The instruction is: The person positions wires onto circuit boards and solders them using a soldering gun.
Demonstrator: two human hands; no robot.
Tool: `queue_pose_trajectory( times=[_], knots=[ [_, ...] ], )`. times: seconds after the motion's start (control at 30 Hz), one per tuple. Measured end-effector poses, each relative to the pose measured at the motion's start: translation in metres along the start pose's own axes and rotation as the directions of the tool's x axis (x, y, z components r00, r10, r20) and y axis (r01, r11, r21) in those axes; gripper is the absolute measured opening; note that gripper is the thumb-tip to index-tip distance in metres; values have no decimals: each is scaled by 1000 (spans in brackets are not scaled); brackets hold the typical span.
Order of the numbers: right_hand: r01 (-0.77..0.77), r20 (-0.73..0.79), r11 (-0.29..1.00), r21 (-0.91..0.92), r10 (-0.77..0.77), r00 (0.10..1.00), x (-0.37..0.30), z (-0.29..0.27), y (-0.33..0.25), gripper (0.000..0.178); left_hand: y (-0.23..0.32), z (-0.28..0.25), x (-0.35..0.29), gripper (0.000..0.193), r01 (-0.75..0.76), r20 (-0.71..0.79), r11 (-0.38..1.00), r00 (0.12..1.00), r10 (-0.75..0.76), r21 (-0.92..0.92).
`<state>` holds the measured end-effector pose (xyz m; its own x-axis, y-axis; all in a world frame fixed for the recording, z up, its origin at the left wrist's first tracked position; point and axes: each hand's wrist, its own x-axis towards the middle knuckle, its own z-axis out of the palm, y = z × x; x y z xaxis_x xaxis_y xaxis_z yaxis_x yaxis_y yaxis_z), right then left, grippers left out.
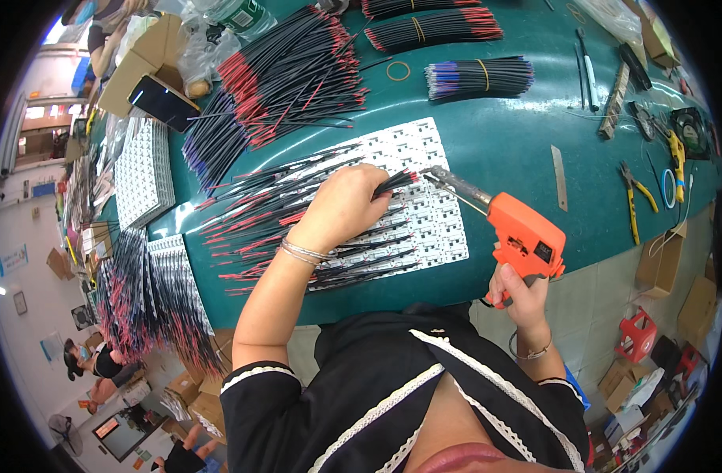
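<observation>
My left hand (pixel 347 197) is closed around a small bunch of black wires (pixel 394 184) with red ends pointing right. It rests over a white sheet of small circuit boards (pixel 428 143) on the table. Rows of black wires with red tips (pixel 254 211) lie across the sheet's left part and stick out past its edge. In my right hand (pixel 522 296) is an orange soldering gun (pixel 526 235), gripped by its handle. Its metal tip reaches left to the red ends of the held wires; whether it touches them I cannot make out.
On the green table (pixel 507 150) lie a loose wire pile (pixel 298 71), banded wire bundles (pixel 481 77), a phone (pixel 162 102) and stacked board sheets (pixel 144 169). Wired boards (pixel 160 288) hang over the left edge. At right are a steel blade (pixel 559 178) and yellow-handled pliers (pixel 635 201).
</observation>
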<state>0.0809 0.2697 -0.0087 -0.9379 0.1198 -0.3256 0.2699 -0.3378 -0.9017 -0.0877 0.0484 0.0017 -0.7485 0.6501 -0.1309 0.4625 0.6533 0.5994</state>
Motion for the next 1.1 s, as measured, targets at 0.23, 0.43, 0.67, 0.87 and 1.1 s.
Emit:
queue_pose_trajectory(
  times=[0.23,0.43,0.67,0.87,1.1],
  knots=[
    [6,5,1000,24,-6,1000,10,-1,-7,21,-4,-2,-1,21,74,-16,989,997,-76,-125],
    [-20,26,996,-84,22,999,14,3,-12,32,-3,-4,-3,18,80,-169,989,981,-100,-124],
    [-65,30,990,-126,69,997,16,6,-11,30,-6,-4,-2,14,136,-242,984,957,-160,-113],
    [-60,28,991,-119,64,998,18,9,-11,16,-3,-1,-2,12,131,-224,986,963,-151,-99],
    [-61,25,991,-118,64,998,17,11,-12,14,-4,-1,-2,12,80,-245,994,965,-95,-71]
  ],
)
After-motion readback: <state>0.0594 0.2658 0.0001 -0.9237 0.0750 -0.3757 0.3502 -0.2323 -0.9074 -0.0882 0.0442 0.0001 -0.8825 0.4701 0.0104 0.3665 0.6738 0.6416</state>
